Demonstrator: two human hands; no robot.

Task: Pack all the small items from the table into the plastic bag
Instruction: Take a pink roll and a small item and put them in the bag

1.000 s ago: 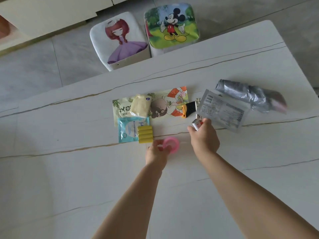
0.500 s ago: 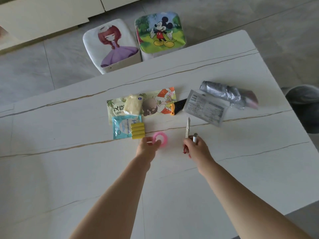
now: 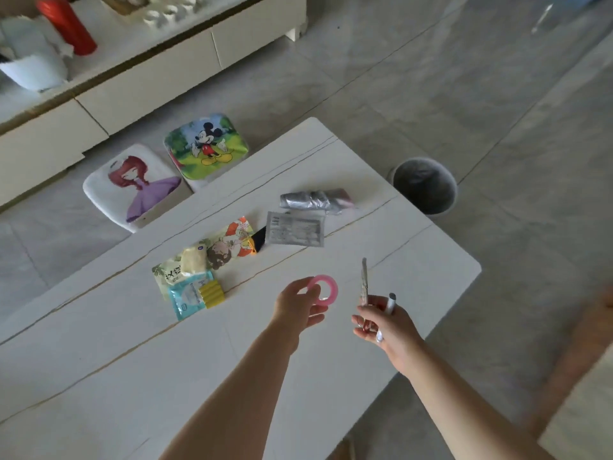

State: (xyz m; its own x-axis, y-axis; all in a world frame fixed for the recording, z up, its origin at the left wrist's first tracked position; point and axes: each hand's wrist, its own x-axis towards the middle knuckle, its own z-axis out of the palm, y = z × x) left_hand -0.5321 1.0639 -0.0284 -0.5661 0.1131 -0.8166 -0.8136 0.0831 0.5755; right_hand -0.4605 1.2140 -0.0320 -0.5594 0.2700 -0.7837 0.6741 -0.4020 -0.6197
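Fingers (image 3: 310, 295) of the left hand (image 3: 298, 308) pinch the pink ring (image 3: 323, 290) at its near-left edge and hold it clear of the tabletop (image 3: 99, 353); the right hand (image 3: 384, 322) is curled round several small things at once, a thin flat strip (image 3: 364, 280) standing nearly upright, a white tube with a grey cap (image 3: 390, 303) and something red in the palm that cannot be made out. Both hands are thus full, and the coming move turns on the bag (image 3: 313, 200): a crumpled silver-grey roll lying beyond the ring and a little to its right, its long axis running left to right, with the right hand the nearer of the two. Just on the ring's side of the bag lies a grey sachet (image 3: 295, 232), touching a black-and-orange item (image 3: 257, 243). Left of the ring sit a cartoon packet (image 3: 232, 242), a cream pack (image 3: 194, 262), a blue sachet (image 3: 187, 293) and a yellow block (image 3: 212, 293), bunched together. Tabletop is pale with thin brown veins. Beyond it stand two printed stools (image 3: 205, 144), a bin (image 3: 426, 185) off its right edge, and a low white cabinet (image 3: 149, 74) on the tiled floor.
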